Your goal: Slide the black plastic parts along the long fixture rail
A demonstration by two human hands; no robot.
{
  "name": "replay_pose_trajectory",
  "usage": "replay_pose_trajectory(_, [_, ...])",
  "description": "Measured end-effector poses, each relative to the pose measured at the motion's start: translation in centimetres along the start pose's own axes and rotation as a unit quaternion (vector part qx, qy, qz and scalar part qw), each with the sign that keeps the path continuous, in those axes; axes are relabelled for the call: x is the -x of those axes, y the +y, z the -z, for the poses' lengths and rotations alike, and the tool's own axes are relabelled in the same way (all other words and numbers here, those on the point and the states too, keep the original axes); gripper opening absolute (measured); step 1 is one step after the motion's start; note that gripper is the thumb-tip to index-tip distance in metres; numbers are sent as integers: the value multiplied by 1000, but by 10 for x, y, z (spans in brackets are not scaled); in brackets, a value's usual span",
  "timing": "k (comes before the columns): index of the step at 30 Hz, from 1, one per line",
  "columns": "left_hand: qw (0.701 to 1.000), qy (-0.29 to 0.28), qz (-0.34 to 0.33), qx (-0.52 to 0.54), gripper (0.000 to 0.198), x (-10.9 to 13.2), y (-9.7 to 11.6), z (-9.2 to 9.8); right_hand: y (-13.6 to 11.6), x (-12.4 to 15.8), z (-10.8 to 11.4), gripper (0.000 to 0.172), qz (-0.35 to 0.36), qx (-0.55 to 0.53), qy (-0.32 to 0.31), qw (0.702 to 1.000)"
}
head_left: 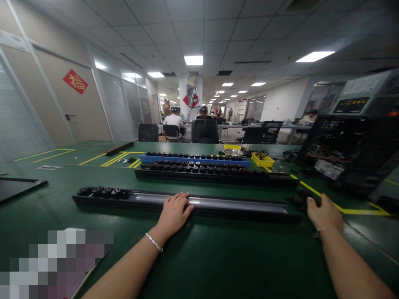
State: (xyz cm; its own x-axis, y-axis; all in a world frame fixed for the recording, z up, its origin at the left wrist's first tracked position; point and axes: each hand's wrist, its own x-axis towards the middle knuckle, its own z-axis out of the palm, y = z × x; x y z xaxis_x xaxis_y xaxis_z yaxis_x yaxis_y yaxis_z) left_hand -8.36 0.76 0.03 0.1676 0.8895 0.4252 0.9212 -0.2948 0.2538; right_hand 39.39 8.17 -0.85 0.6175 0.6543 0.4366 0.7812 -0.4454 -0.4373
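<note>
A long black channel-shaped tray (pixel 237 205) lies across the green table before me. Several small black parts (pixel 102 190) fill its left end, while the remaining length shows a bare, shiny inside. My left hand (pixel 175 212) rests over the middle of this tray, fingers across the channel and thumb at the near wall. Past the tray's right end is my right hand (pixel 326 214), its thumb and forefinger apart; the other fingers are hidden. Close to that thumb sit some dark, blurred parts (pixel 297 201).
Behind lie another black tray (pixel 212 175) and a blue tray (pixel 195 158), both with rows of black parts. Farther right are a metal bowl (pixel 233 153), a yellow bin (pixel 262 160) and an open-sided dark machine (pixel 339 145). A pixelated patch covers the lower left.
</note>
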Motion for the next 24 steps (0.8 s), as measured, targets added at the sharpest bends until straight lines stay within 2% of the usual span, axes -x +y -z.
replay_pose_trajectory(4, [1000,1,-2,6,24,-1,-1,1,-36,25,16,49,132,-65,28,989])
replay_pose_trajectory(7, [1000,0,-7,5,23,-3,-4,6,-75,54,18,45,263,-109,-42,958])
replay_pose_trajectory(10, [999,19,26,-24,25,-5,-15,14,-105,78,18,44,352,-79,-156,919])
replay_pose_trajectory(13, [983,64,134,-109,25,-6,-34,24,-117,88,22,44,313,6,-253,915])
replay_pose_trajectory(16, [948,126,230,-181,33,-4,-56,31,-118,89,29,44,279,42,-274,919])
replay_pose_trajectory(20, [919,77,337,-191,47,-1,-78,40,-118,92,34,45,293,52,-254,920])
replay_pose_trajectory(23, [917,18,366,-158,49,1,-86,49,-117,96,34,47,292,57,-236,925])
replay_pose_trajectory(24, [915,26,368,-164,48,2,-88,51,-117,98,33,47,285,58,-229,929])
